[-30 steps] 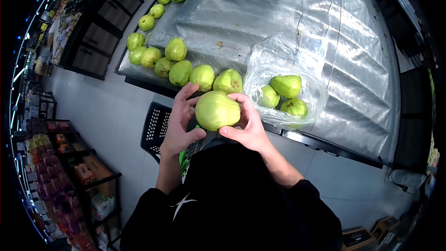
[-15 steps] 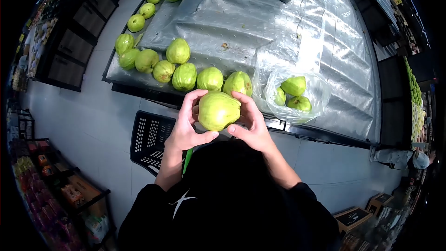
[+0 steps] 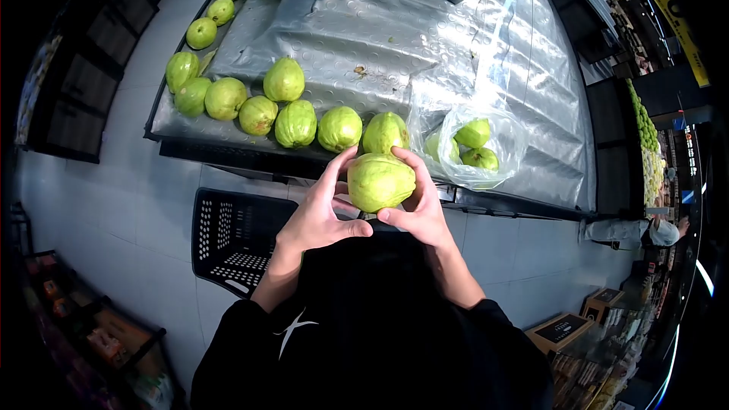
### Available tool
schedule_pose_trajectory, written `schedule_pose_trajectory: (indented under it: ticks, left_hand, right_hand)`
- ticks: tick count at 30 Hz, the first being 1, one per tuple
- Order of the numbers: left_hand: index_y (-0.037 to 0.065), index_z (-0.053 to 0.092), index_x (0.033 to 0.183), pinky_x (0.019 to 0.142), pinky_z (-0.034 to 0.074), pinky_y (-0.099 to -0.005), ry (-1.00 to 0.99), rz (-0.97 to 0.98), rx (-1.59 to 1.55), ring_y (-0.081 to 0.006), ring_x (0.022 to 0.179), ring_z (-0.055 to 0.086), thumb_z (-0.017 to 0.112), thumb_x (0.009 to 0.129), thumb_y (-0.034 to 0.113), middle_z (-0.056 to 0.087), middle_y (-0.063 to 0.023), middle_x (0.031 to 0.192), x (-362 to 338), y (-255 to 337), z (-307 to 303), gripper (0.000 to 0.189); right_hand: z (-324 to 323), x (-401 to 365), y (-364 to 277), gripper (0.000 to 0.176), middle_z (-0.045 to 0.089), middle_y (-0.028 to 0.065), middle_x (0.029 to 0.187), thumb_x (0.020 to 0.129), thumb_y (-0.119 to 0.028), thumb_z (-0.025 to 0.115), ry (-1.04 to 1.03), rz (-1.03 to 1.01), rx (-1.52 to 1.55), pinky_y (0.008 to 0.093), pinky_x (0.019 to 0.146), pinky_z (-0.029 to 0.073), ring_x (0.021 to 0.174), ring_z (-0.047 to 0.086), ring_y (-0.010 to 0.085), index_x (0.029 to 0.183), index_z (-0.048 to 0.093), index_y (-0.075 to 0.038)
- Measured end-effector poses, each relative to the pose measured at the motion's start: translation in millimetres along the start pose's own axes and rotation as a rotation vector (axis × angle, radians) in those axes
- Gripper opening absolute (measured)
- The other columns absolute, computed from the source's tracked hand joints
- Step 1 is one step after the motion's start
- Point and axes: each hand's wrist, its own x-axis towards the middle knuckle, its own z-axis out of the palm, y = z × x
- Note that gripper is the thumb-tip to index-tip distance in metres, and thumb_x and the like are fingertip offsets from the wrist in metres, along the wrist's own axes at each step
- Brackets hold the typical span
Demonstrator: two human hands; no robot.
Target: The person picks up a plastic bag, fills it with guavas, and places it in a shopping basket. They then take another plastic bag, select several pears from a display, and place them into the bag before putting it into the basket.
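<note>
Between my hands is a large green guava [image 3: 381, 182], held up in front of the stand's near edge. My right hand [image 3: 427, 216] grips its right side, thumb underneath and fingers curled over the top. My left hand [image 3: 323, 216] cups the left side with bent fingers; its thumb stands a little off the fruit. Just beyond lie several more guavas [image 3: 339, 129] in a row along the stand's edge. To the right, a clear plastic bag [image 3: 510, 153] lies with its mouth open and guavas [image 3: 473, 133] inside.
The display stand [image 3: 380, 38] is covered in shiny silver sheeting. A black shopping basket [image 3: 231, 235] is at my left, below the stand. Cardboard boxes [image 3: 560, 330] sit at lower right, and another person [image 3: 630, 231] is farther right. Dark cabinets [image 3: 80, 83] line the left.
The guava has been turned in my hands and shifted slightly right. My left thumb has come away from it. The whole view has swung, so the stand and basket appear farther left.
</note>
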Motion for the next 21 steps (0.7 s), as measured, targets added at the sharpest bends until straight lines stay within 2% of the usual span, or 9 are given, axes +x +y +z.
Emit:
schedule_pose_trajectory:
  ticks: [3, 5, 7, 11, 13, 17, 19, 20, 21]
  left_hand:
    - [0.001, 0.023, 0.153, 0.103, 0.047, -0.0386, -0.084, -0.068, -0.221, -0.0273, 0.130, 0.050, 0.084, 0.074, 0.052, 0.042, -0.0175, 0.144, 2, -11, -8, 0.111]
    - [0.001, 0.027, 0.151, 0.104, 0.045, -0.0373, -0.099, -0.083, -0.249, -0.0270, 0.129, 0.050, 0.083, 0.078, 0.048, 0.043, -0.0165, 0.143, 4, -10, -8, 0.103]
    - [-0.003, 0.029, 0.148, 0.096, 0.049, -0.0317, -0.054, -0.132, -0.208, -0.0188, 0.121, 0.052, 0.085, 0.077, 0.034, 0.047, -0.0130, 0.138, 6, -7, -6, 0.098]
    - [-0.002, 0.033, 0.146, 0.101, 0.045, -0.0336, -0.026, -0.154, -0.141, -0.0199, 0.121, 0.053, 0.085, 0.073, 0.026, 0.049, -0.0132, 0.135, 8, -5, 0, 0.093]
    - [0.000, 0.040, 0.142, 0.081, 0.058, -0.0326, 0.046, -0.023, -0.047, -0.0237, 0.117, 0.060, 0.086, 0.072, 0.031, 0.057, -0.0161, 0.128, 9, -9, 5, 0.089]
    - [0.000, 0.041, 0.140, 0.085, 0.057, -0.0339, 0.064, 0.012, 0.029, -0.0229, 0.116, 0.061, 0.087, 0.069, 0.030, 0.058, -0.0158, 0.128, 14, -11, 15, 0.090]
    - [0.000, 0.041, 0.140, 0.090, 0.055, -0.0353, 0.089, 0.099, 0.102, -0.0224, 0.114, 0.061, 0.089, 0.067, 0.030, 0.058, -0.0153, 0.127, 17, -13, 24, 0.093]
    - [0.000, 0.041, 0.140, 0.093, 0.054, -0.0366, 0.099, 0.097, 0.107, -0.0231, 0.114, 0.061, 0.091, 0.065, 0.028, 0.059, -0.0149, 0.127, 19, -11, 30, 0.094]
    - [0.000, 0.041, 0.140, 0.093, 0.054, -0.0366, 0.092, 0.096, 0.118, -0.0231, 0.114, 0.061, 0.091, 0.065, 0.028, 0.059, -0.0149, 0.127, 22, -10, 37, 0.094]
  right_hand:
    - [4, -4, -6, 0.105, 0.046, 0.0124, 0.140, 0.067, -0.001, 0.086, -0.004, -0.102, -0.194, 0.0378, 0.112, 0.036, 0.132, 0.046, 0.0221, 0.154, 0.026, -0.006]
    - [3, -8, -3, 0.109, 0.045, 0.0138, 0.142, 0.067, 0.000, 0.085, -0.012, -0.106, -0.241, 0.0386, 0.114, 0.035, 0.134, 0.044, 0.0234, 0.156, 0.023, -0.007]
    - [5, -11, -1, 0.112, 0.044, 0.0144, 0.143, 0.067, 0.002, 0.084, -0.002, -0.117, -0.227, 0.0394, 0.115, 0.034, 0.135, 0.044, 0.0245, 0.157, 0.020, -0.007]
    - [4, -16, 2, 0.113, 0.044, 0.0143, 0.144, 0.067, 0.004, 0.083, 0.038, -0.082, -0.197, 0.0398, 0.116, 0.034, 0.136, 0.043, 0.0251, 0.158, 0.017, -0.008]
    - [-2, -16, 6, 0.113, 0.043, 0.0147, 0.144, 0.067, 0.004, 0.084, 0.044, -0.060, -0.190, 0.0396, 0.116, 0.033, 0.136, 0.042, 0.0252, 0.158, 0.017, -0.007]
    - [-19, -18, 5, 0.111, 0.044, 0.0143, 0.144, 0.069, 0.000, 0.084, -0.006, -0.016, -0.049, 0.0395, 0.116, 0.031, 0.136, 0.041, 0.0246, 0.157, 0.018, -0.005]
    - [-30, -19, 0, 0.107, 0.044, 0.0133, 0.144, 0.072, -0.007, 0.085, -0.049, 0.059, 0.138, 0.0395, 0.115, 0.030, 0.136, 0.041, 0.0238, 0.156, 0.019, -0.003]
    - [-34, -20, -2, 0.099, 0.048, 0.0115, 0.141, 0.074, -0.014, 0.086, -0.021, 0.054, 0.119, 0.0387, 0.114, 0.030, 0.134, 0.043, 0.0224, 0.153, 0.027, -0.001]
    - [-40, -22, -5, 0.099, 0.048, 0.0115, 0.141, 0.074, -0.014, 0.086, -0.019, 0.046, 0.128, 0.0387, 0.114, 0.030, 0.134, 0.043, 0.0224, 0.153, 0.027, -0.001]
